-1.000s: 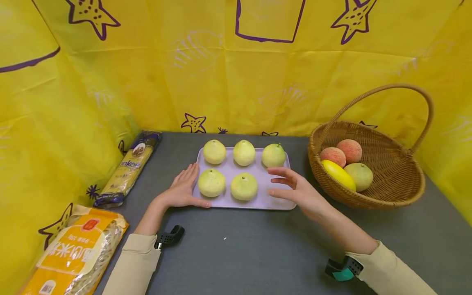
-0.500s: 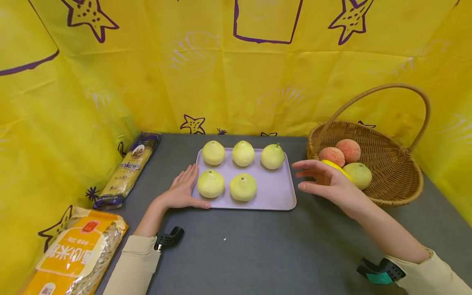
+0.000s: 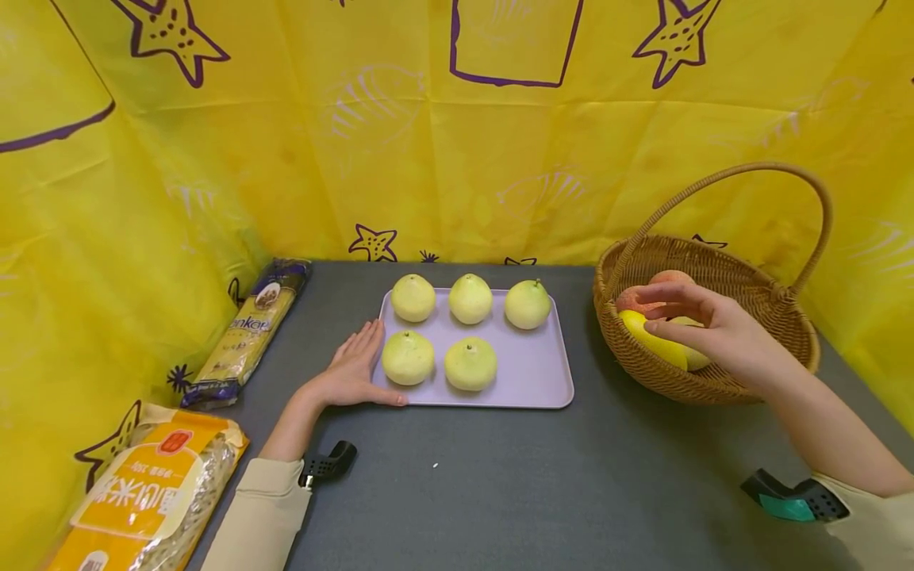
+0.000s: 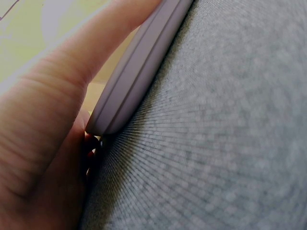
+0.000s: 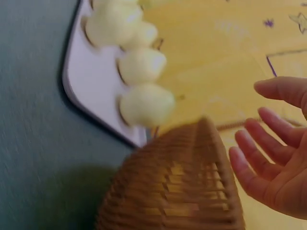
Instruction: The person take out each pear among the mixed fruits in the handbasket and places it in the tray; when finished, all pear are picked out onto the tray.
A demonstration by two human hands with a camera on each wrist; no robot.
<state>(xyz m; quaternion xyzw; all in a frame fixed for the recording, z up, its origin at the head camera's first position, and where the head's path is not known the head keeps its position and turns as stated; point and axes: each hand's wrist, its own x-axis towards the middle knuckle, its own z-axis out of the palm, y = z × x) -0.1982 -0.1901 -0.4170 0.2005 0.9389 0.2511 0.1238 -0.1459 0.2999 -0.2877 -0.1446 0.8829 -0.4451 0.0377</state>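
My left hand [image 3: 355,369] rests at the left end of a pale lilac tray [image 3: 535,373], fingers straight along its side. The left wrist view has the thumb [image 4: 72,72] lying against the tray's rim [image 4: 129,81]. Two rows of round yellow-green fruits [image 3: 471,364] sit on the tray, with a bare spot at the front right. My right hand [image 3: 721,329] hovers over a wicker basket [image 3: 664,381], thumb and fingers apart, holding nothing. Below it lie a yellow oblong fruit [image 3: 651,339], two peaches [image 3: 631,299] and a greenish round fruit, partly hidden by the hand.
The basket's tall handle [image 3: 757,166] arches over it at the right. On the left lie a narrow pasta packet [image 3: 250,325] and an orange noodle bag [image 3: 136,492]. Yellow patterned cloth [image 3: 500,182] hangs behind the grey table [image 3: 464,484].
My right hand has moved right, from over the tray's front right to over the fruit in the basket. My left hand has stayed against the tray, and the fruits on it have not moved.
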